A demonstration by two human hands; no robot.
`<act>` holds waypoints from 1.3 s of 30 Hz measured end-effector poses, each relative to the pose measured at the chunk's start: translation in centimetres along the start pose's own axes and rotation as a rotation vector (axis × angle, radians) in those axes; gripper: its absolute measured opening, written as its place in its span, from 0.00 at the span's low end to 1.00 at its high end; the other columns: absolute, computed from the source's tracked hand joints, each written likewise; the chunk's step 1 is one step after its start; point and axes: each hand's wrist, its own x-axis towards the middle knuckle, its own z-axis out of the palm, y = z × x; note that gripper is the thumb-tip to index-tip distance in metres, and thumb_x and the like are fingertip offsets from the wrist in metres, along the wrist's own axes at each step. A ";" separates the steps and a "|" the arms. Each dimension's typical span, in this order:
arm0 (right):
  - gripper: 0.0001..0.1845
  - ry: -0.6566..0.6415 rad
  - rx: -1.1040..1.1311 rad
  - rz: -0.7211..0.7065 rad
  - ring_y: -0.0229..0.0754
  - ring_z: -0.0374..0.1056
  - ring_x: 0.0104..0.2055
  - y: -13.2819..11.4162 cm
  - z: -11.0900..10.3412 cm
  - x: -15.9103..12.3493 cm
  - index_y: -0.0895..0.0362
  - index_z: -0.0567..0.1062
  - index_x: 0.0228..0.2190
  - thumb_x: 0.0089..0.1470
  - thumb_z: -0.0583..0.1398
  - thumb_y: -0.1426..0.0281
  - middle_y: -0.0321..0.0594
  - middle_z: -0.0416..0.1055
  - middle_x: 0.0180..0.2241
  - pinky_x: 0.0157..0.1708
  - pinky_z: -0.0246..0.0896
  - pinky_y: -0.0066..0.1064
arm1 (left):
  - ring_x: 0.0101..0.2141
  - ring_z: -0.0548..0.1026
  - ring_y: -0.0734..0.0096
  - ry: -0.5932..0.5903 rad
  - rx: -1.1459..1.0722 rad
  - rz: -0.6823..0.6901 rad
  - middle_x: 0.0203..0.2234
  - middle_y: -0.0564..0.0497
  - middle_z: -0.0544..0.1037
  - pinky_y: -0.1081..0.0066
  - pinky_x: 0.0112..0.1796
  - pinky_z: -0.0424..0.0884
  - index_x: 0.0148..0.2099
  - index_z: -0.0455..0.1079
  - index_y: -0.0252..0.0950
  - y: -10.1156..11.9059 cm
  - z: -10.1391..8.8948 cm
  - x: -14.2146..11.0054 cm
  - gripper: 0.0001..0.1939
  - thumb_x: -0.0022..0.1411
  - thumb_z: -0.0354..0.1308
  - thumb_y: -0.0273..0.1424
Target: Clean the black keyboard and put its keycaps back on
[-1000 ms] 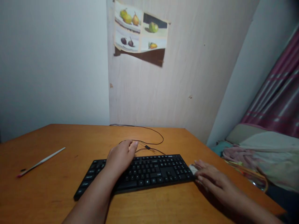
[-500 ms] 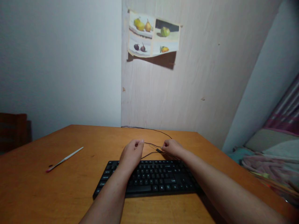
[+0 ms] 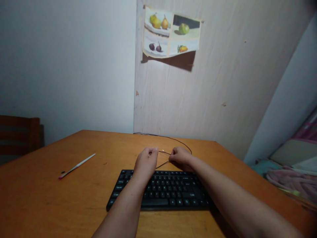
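The cable [image 3: 163, 152] runs between the hands just beyond the keyboard [image 3: 168, 190], probably pinched at two places to control the stretch between. The keyboard lies flat on the table [image 3: 61, 205], keys up, perhaps left there to keep the cable within reach. Both forearms cross above it, converging: the left hand [image 3: 146, 162] and the curled right hand [image 3: 181, 155] each appear to grip cable, contact partly hidden.

Keyboard [image 3: 160, 202] lies on table [image 3: 61, 206], cable [image 3: 162, 164] behind it.
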 end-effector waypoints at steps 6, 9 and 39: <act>0.09 0.181 0.113 -0.107 0.38 0.68 0.31 -1.2 -0.6 -1.0 0.55 0.77 0.31 0.54 0.61 0.63 0.36 0.77 0.30 0.29 0.55 0.26 | 0.38 0.78 0.60 0.031 -0.147 -0.059 0.34 0.44 0.80 0.68 0.37 0.70 0.40 0.74 0.34 0.5 0.1 -0.2 0.19 0.63 0.53 0.45; 0.11 0.281 0.149 -0.159 0.39 0.69 0.34 -2.4 -1.1 -1.7 0.54 0.77 0.33 0.56 0.60 0.61 0.37 0.77 0.33 0.31 0.56 0.27 | 0.39 0.78 0.60 0.042 -0.210 -0.055 0.36 0.43 0.80 0.68 0.38 0.70 0.41 0.74 0.33 0.6 0.5 -0.3 0.18 0.62 0.55 0.44; 0.15 0.230 -0.167 0.737 0.57 0.73 0.43 19.4 -7.1 -5.9 0.60 0.78 0.37 0.51 0.61 0.63 0.58 0.76 0.41 0.35 0.65 0.38 | 0.41 0.77 0.55 0.002 -0.127 0.017 0.38 0.43 0.81 0.60 0.44 0.70 0.42 0.75 0.33 0.5 0.1 -0.2 0.22 0.57 0.57 0.47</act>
